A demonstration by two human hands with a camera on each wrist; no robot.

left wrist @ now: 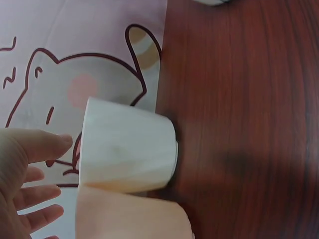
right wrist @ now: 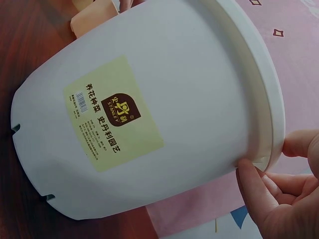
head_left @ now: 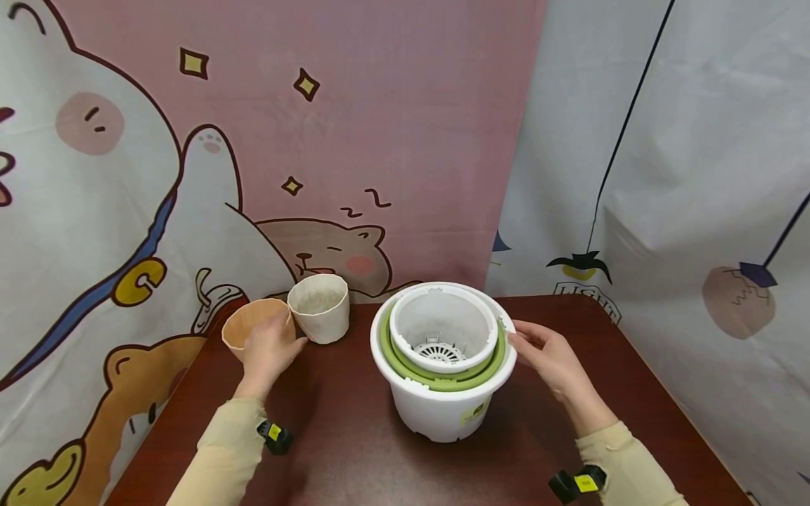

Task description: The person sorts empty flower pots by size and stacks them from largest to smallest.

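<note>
A large white flower pot (head_left: pixel 436 414) stands on the table with a green pot (head_left: pixel 387 344) and a smaller white pot (head_left: pixel 443 320) with a slotted bottom nested inside it. My right hand (head_left: pixel 557 362) pinches the big pot's rim on its right side, fingers at the lip in the right wrist view. At the left, my left hand (head_left: pixel 268 355) is over the orange pot (head_left: pixel 235 327), its fingers spread and holding nothing in the left wrist view. Right beside that pot is a small cream-white pot (head_left: pixel 325 320).
The dark red-brown wooden table (head_left: pixel 342 436) meets a printed cloth backdrop (head_left: pixel 405 140) along its back. A pale yellow label (right wrist: pixel 114 114) is on the big pot's side.
</note>
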